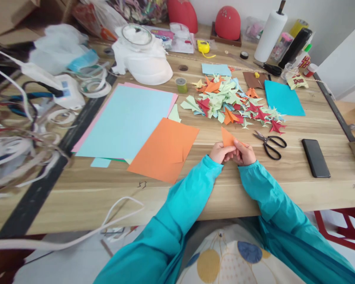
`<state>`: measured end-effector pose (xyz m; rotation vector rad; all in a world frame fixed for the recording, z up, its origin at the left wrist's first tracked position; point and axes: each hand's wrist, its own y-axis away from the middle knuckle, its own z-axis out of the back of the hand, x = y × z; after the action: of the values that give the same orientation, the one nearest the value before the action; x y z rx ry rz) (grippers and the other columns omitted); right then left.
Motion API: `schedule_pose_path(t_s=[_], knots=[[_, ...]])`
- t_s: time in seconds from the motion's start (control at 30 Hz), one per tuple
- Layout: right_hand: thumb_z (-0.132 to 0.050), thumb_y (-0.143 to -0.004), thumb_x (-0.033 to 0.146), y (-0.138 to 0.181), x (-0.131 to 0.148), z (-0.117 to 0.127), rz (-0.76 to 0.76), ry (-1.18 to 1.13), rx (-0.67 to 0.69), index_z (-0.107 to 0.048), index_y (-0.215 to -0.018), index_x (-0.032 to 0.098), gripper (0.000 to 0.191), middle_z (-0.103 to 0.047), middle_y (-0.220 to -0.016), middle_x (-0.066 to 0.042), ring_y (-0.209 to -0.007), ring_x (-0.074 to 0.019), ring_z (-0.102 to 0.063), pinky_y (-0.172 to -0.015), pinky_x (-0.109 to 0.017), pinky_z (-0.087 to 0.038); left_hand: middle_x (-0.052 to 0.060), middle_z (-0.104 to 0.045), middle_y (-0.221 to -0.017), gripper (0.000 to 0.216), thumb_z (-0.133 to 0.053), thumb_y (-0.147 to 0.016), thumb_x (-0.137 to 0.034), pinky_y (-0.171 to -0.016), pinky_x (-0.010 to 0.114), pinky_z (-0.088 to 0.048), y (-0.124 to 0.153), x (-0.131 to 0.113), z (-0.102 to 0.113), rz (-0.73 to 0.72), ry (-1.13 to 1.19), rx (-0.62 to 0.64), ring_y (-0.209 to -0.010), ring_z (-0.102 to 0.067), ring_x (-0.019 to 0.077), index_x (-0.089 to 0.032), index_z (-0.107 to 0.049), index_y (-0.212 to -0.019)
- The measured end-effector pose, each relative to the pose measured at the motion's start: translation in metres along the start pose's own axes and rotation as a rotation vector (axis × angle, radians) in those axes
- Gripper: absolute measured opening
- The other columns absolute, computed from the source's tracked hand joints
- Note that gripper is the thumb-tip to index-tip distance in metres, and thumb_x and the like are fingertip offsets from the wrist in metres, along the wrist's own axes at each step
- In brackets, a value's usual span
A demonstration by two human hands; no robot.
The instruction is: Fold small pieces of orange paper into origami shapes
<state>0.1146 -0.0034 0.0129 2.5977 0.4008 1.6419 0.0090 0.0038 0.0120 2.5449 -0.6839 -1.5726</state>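
Both my hands meet near the table's front edge on a small folded orange paper (227,137). My left hand (221,152) pinches its lower left side with fingers closed. My right hand (245,153) grips its lower right side, fingers curled. The paper's point sticks up away from me. Just beyond it lies a pile of folded paper shapes (232,103) in green, red, orange and blue. Black scissors (270,144) lie right of my right hand. A large orange sheet (165,149) lies left of my left hand.
A light blue sheet (127,120) on pink ones lies at the left. A black phone (315,157) rests at the right, a teal sheet (282,98) behind it. Tape rolls, cables, a white cap (144,65) and a paper towel roll (270,35) crowd the back and left.
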Motion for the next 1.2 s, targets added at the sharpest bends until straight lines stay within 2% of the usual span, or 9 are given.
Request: schedule_pose_path(t_s=[0.13,0.33,0.47,0.57,0.7,0.9,1.07,1.2], knots=[[-0.063,-0.068,0.046,0.002,0.002,-0.002,0.054,-0.001,0.041,-0.041,-0.03,0.016,0.054,-0.039,-0.026,0.002,-0.021,-0.0046,-0.03,-0.026,-0.018,-0.014,-0.002,-0.043,-0.03,0.028,-0.068,-0.051,-0.03,-0.029,0.018,-0.015,-0.003,0.003,0.001,0.059,0.12,0.035,-0.025,-0.033,0.0038,-0.011,-0.05,-0.04],[-0.064,-0.063,0.047,0.004,0.005,-0.009,0.027,-0.035,0.015,-0.037,-0.027,0.017,0.054,-0.027,-0.02,0.005,-0.019,-0.0042,-0.023,-0.025,-0.019,-0.011,-0.005,-0.031,-0.024,0.042,-0.07,-0.051,-0.028,-0.029,0.018,-0.009,-0.004,0.006,-0.001,-0.014,0.278,0.107,-0.022,-0.025,0.0027,-0.014,-0.036,-0.032],[-0.062,-0.065,0.047,0.004,0.006,-0.01,0.023,-0.066,0.005,-0.036,-0.028,0.018,0.054,-0.026,-0.02,0.005,-0.018,-0.0041,-0.022,-0.024,-0.018,-0.012,-0.006,-0.027,-0.024,0.051,-0.068,-0.059,-0.036,-0.029,0.018,-0.006,-0.002,0.004,-0.003,-0.058,0.32,0.137,-0.02,-0.021,0.0022,-0.015,-0.031,-0.031],[-0.061,-0.066,0.047,0.002,0.006,-0.008,0.015,-0.081,-0.028,-0.034,-0.029,0.018,0.054,-0.026,-0.02,0.006,-0.018,-0.0038,-0.02,-0.024,-0.018,-0.011,-0.005,-0.028,-0.024,0.052,-0.064,-0.064,-0.042,-0.03,0.018,-0.008,-0.001,0.002,-0.004,-0.072,0.313,0.132,-0.021,-0.022,0.0027,-0.015,-0.032,-0.033],[-0.059,-0.067,0.048,0.001,0.006,-0.006,0.015,-0.078,-0.019,-0.034,-0.028,0.018,0.055,-0.026,-0.02,0.006,-0.017,-0.0041,-0.02,-0.024,-0.018,-0.011,-0.005,-0.031,-0.026,0.049,-0.065,-0.062,-0.045,-0.03,0.018,-0.012,-0.002,0.003,-0.003,-0.084,0.263,0.129,-0.022,-0.024,0.0029,-0.014,-0.037,-0.036],[-0.059,-0.07,0.046,0.002,0.004,-0.005,0.053,0.017,-0.022,-0.038,-0.027,0.017,0.056,-0.03,-0.021,0.004,-0.019,-0.0047,-0.026,-0.026,-0.02,-0.013,-0.005,-0.035,-0.03,0.047,-0.064,-0.06,-0.051,-0.03,0.019,-0.013,-0.001,0.005,-0.004,-0.103,0.065,0.009,-0.025,-0.027,0.0026,-0.014,-0.042,-0.041],[-0.061,-0.068,0.047,0.001,0.002,-0.003,0.034,0.038,-0.091,-0.04,-0.028,0.016,0.054,-0.034,-0.023,0.003,-0.02,-0.0053,-0.028,-0.025,-0.02,-0.013,-0.005,-0.043,-0.036,0.035,-0.068,-0.057,-0.042,-0.031,0.018,-0.017,0.002,0.003,-0.006,-0.131,-0.001,-0.041,-0.028,-0.032,0.0026,-0.013,-0.049,-0.05],[-0.06,-0.067,0.049,-0.001,0.0,0.002,-0.003,-0.028,-0.012,-0.04,-0.028,0.018,0.054,-0.032,-0.023,0.003,-0.021,-0.0054,-0.026,-0.025,-0.02,-0.012,-0.004,-0.045,-0.036,0.032,-0.068,-0.055,-0.039,-0.031,0.019,-0.017,0.0,0.003,-0.005,-0.077,0.076,-0.001,-0.028,-0.033,0.0031,-0.013,-0.051,-0.05]])
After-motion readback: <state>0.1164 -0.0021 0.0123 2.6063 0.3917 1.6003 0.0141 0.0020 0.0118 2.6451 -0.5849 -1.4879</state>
